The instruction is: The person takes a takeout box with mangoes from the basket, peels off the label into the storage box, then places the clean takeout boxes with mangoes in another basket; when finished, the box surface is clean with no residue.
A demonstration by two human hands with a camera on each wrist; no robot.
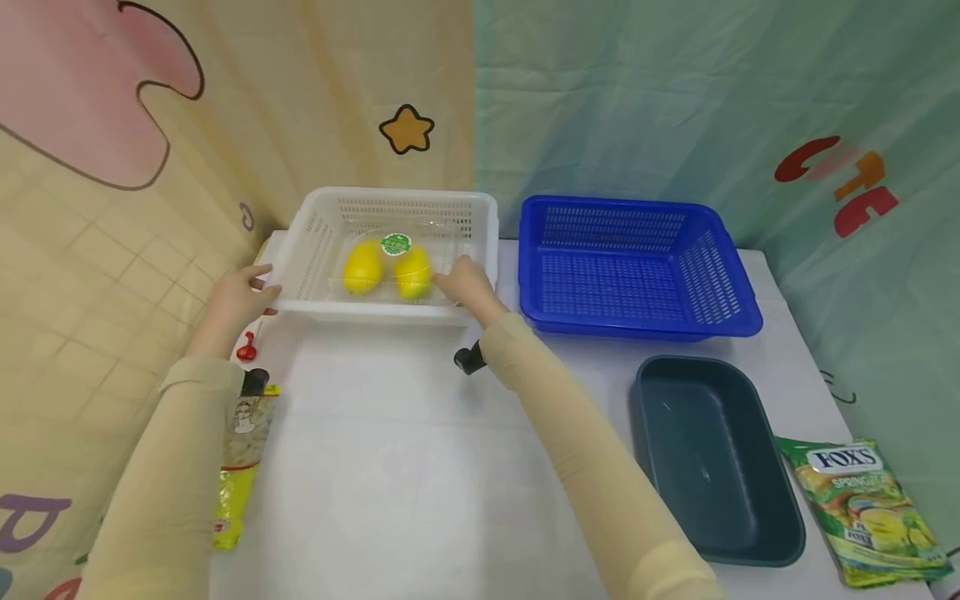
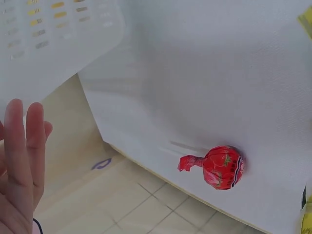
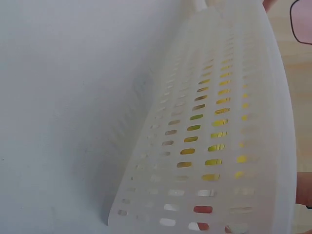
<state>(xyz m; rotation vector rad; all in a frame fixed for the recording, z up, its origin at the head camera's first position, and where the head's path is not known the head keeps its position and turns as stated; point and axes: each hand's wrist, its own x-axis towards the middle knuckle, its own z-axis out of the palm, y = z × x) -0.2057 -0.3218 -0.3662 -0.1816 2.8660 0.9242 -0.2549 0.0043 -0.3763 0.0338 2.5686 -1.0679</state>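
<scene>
In the head view, a clear plastic box with two yellow, lemon-like fruits and a round green label sits inside the white basket. My right hand reaches over the basket's front rim and holds the box at its right end; some fingertips are hidden. At the basket's left front corner is my left hand, its fingers extended beside the rim. The left wrist view has these straight fingers close to the basket wall. Through the slots of the basket, yellow shows in the right wrist view.
A blue basket stands right of the white one, with a dark green tub in front. A FOX'S candy bag lies at far right. Near my left arm are a red-wrapped lollipop and a yellow snack packet.
</scene>
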